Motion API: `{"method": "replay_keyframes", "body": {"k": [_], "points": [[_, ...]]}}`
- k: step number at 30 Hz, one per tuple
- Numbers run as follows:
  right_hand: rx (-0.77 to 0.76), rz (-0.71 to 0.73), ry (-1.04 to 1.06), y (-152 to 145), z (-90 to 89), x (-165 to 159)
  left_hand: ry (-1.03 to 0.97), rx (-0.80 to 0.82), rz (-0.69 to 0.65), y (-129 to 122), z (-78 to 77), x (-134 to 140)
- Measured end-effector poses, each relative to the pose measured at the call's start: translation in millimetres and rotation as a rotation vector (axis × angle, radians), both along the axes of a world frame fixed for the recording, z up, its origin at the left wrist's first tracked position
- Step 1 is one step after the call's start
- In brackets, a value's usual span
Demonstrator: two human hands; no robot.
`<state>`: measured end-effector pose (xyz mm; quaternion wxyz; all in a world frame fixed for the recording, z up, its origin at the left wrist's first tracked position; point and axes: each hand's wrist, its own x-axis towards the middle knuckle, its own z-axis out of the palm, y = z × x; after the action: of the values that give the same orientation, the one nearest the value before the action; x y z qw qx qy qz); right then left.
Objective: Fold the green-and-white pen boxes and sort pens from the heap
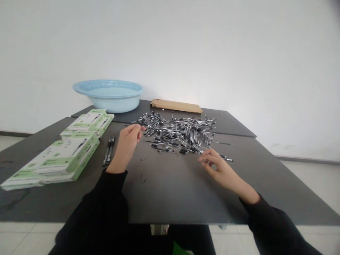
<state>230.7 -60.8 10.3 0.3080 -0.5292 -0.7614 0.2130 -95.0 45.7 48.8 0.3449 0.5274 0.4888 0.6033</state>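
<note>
A wide pile of pens [183,132] with clear barrels and black parts lies on the dark table [170,191]. My left hand [129,140] is at the pile's left side, its thumb and fingers pinched on a pen whose black end [142,122] sticks up past the fingertips. Most of that pen is hidden by the hand. At the pile's front right edge hovers my right hand [214,164], fingers curved and apart, with nothing visible between them. A few pens laid side by side [108,150] rest just left of my left wrist.
Stacked green-and-white boxes [66,152] cover the table's left part. A light blue basin [114,101] stands at the back left. Next to it lies a flat brown cardboard piece [176,105]. Behind the table is a white wall [239,53].
</note>
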Motion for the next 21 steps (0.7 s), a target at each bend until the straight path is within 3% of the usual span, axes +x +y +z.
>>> {"method": "replay_keyframes", "body": {"k": [5,10,15,21], "points": [[0.105,0.118,-0.068,32.0,27.9,-36.8,-0.101,0.063,0.052,0.1,7.7,-12.1],[0.087,0.253,-0.179,78.8,49.2,-93.6,-0.136,0.073,0.069,-1.4,4.7,-17.1],[0.110,0.314,-0.375,127.1,50.6,-140.4,-0.061,0.115,0.101,-3.2,4.2,-21.1],[0.132,0.374,-0.635,182.9,52.2,-174.2,0.148,0.159,0.279,-9.2,11.8,-31.1]]}}
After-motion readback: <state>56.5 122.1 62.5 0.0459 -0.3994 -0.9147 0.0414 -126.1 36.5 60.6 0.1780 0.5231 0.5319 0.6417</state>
